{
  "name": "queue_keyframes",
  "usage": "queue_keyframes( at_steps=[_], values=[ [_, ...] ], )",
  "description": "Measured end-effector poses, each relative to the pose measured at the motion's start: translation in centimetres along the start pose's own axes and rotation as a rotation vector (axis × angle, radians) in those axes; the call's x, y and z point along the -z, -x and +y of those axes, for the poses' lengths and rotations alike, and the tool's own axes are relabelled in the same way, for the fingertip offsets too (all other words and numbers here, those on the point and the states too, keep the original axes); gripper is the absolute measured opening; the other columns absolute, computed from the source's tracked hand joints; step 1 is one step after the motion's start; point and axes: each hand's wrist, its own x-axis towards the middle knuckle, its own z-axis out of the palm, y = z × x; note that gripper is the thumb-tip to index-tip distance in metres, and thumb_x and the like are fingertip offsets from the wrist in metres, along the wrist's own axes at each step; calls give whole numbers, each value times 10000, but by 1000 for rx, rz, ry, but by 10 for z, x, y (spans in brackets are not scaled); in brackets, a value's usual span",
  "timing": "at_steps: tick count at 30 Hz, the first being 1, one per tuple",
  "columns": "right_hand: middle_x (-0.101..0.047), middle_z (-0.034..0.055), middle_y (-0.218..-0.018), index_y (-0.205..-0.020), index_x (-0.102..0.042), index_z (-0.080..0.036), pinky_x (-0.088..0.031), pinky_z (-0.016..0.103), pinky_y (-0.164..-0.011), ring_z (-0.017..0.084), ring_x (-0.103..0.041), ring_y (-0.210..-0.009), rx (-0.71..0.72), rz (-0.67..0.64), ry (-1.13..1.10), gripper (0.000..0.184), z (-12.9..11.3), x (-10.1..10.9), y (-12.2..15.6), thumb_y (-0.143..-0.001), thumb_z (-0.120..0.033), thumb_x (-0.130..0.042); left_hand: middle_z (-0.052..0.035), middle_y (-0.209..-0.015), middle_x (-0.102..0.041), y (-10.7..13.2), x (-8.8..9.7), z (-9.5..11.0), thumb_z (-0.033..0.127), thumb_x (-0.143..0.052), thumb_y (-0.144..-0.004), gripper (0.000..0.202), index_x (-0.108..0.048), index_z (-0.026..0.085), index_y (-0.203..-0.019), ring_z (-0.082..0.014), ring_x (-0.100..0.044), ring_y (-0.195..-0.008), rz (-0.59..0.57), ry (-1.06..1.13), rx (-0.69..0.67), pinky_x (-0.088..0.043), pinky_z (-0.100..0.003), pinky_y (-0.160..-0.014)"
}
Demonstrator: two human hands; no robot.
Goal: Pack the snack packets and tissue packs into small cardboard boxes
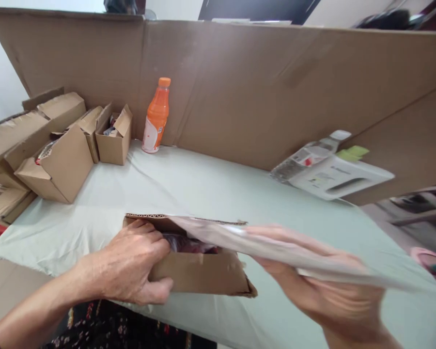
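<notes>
A tall cardboard screen [232, 92] walls off the far side of the room, rising behind a worktop [189, 174] draped in pale green cloth. Small cardboard boxes [70, 167] crowd the far left, several with flaps raised. At the near edge, in the middle, lies an open carton [199, 274], right in front of a seated person in dark patterned clothing. A pale, flat item [232, 240], blurred, slants from above the carton's opening toward the right; I cannot tell what it is. The right hand [319, 295] has its grip around that item, fingers along both faces. The left hand [136, 261] grasps the carton's left end, fingertips over the edge and thumb at the near side. Far right, a white jug [316, 182] with a yellow-green cap sits just beside a clear bottle [301, 162]. An orange bottle [158, 114] stands far left of centre, near the screen. Dark, purplish contents [194, 245] show inside the carton.
</notes>
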Motion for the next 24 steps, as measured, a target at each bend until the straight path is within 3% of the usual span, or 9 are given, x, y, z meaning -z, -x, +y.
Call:
queue_keyframes(
  at_steps=[3, 5, 8, 11, 19, 24],
  values=[
    [-797, -23, -1060, -1295, -685, -434, -639, 348, -770, 214, -768, -887, 205, -183, 78, 596, -8, -9, -14, -860, -38, -593, -112, -929, -711, 2, -4, 2, 380, -665, -823, 215, -632, 168, -805, -288, -651, -950, 58, -12, 1, -519, -426, -917],
    [-796, -3, -1061, -1291, -683, -366, -628, 311, -764, 193, -767, -897, 248, -286, 152, 544, -12, -10, -21, -894, -21, -541, -121, -907, -717, 3, -6, 3, 379, -653, -843, 224, -641, 156, -817, -287, -661, -910, 74, -29, 4, -526, -426, -893],
    [-798, 25, -1057, -1162, -731, -282, -618, 290, -763, 191, -767, -903, 197, -410, 251, 385, -15, -9, -28, -949, -68, -493, -122, -864, -715, 3, -8, 4, 370, -644, -865, 226, -637, 150, -811, -277, -662, -851, 90, -54, 3, -531, -411, -839],
    [-802, 36, -1027, -1123, -749, -264, -606, 285, -749, 195, -762, -874, 147, -539, 356, 350, -16, -14, -35, -958, -105, -484, -99, -804, -699, 2, -10, 3, 403, -612, -898, 263, -619, 169, -778, -260, -652, -798, 120, -84, 3, -534, -394, -790],
    [-805, 61, -937, -953, -790, -207, -552, 283, -779, 214, -742, -843, 7, -906, 402, 298, -6, -50, -67, -909, -95, -518, -92, -800, -695, 3, -11, 2, 422, -621, -913, 286, -616, 168, -784, -255, -640, -767, 107, -103, 49, -529, -384, -758],
    [-771, 16, -1190, -1225, -736, -287, -539, 334, -951, 229, -707, -1093, -1, -981, 160, 343, -10, -41, -79, -961, -210, -530, -81, -791, -682, 4, -11, 3, 422, -604, -926, 296, -607, 179, -757, -250, -634, -782, 132, -87, -15, -521, -411, -843]
  ],
)
